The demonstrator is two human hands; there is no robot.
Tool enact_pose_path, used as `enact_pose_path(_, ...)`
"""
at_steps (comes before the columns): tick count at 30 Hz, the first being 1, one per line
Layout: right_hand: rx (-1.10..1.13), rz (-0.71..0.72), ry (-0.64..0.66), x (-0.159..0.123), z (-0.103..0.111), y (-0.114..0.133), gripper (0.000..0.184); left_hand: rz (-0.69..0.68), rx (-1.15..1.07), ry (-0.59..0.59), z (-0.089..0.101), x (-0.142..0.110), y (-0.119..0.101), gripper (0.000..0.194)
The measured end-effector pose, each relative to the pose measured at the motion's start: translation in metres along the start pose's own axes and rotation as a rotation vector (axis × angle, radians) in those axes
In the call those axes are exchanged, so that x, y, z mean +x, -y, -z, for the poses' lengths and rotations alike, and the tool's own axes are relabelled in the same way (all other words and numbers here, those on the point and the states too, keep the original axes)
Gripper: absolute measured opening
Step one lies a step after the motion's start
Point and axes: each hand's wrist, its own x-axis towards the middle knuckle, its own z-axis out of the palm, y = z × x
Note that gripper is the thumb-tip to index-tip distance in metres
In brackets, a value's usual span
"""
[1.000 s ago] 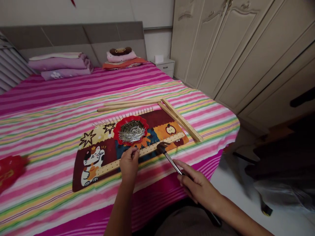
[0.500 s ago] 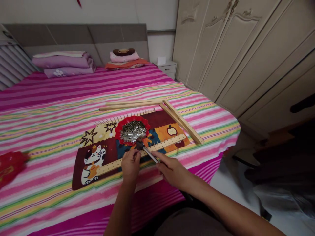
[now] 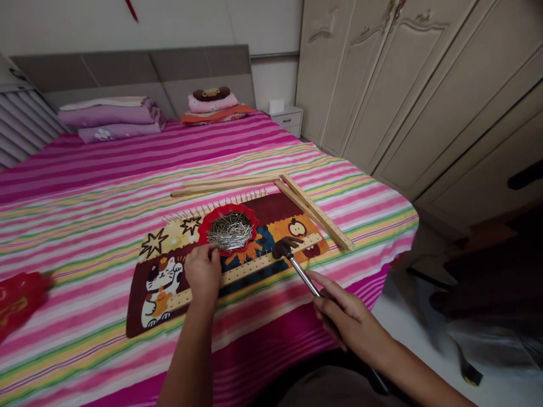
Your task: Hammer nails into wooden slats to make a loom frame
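My right hand (image 3: 350, 316) is closed round the handle of a claw hammer (image 3: 303, 274). The hammer's dark head lies over a wooden strip (image 3: 250, 269) with rows of holes, some with nails standing in them. My left hand (image 3: 202, 274), fingers curled together, is at the near left rim of a red scalloped bowl (image 3: 255, 217). Whatever its fingertips hold, if anything, is too small to make out. Loose nails (image 3: 231, 232) fill the bowl. Under these lies a patterned mat (image 3: 134, 299) with a cat drawing.
Behind the bowl runs another strip with a row of upright nails (image 3: 220, 202). More wooden strips lie at the back (image 3: 229, 183) and right (image 3: 318, 215) of the mat. A red object (image 3: 19, 299) is at the left. Folded bedding (image 3: 112, 118) sits by the headboard.
My left hand has moved left and back from the strip to the bowl's rim. My right hand has carried the hammer to the right, away from the left hand.
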Motion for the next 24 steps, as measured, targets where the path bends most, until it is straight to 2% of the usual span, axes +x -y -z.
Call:
enact_pose_path(3,-0.006,-0.034,-0.024,-0.002,0.002,-0.005,0.057,-0.018,0.264,0.145,0.002,0.024,-0.009,0.031)
enact_pose_path(6,-0.008,-0.062,-0.029,-0.002,0.002,-0.009,0.058,0.012,0.426,0.278,0.001,0.038,-0.021,0.032)
enact_pose_path(11,-0.001,-0.082,-0.032,0.000,0.002,-0.007,0.058,0.178,0.472,0.448,0.002,0.051,-0.035,0.030)
enact_pose_path(14,0.013,-0.066,-0.021,0.000,0.002,-0.006,0.058,0.182,0.422,0.462,0.006,0.053,-0.032,0.027)
enact_pose_path(18,0.047,-0.081,-0.005,-0.003,0.001,-0.007,0.058,0.202,0.160,0.368,0.015,0.044,-0.017,0.016)
enact_pose_path(21,0.052,-0.083,0.007,-0.004,0.000,-0.008,0.058,0.285,-0.264,0.278,0.021,0.032,-0.008,0.011)
enact_pose_path(24,0.062,-0.077,0.013,-0.004,-0.001,-0.008,0.059,0.422,-0.711,0.259,0.025,0.019,-0.006,0.025)
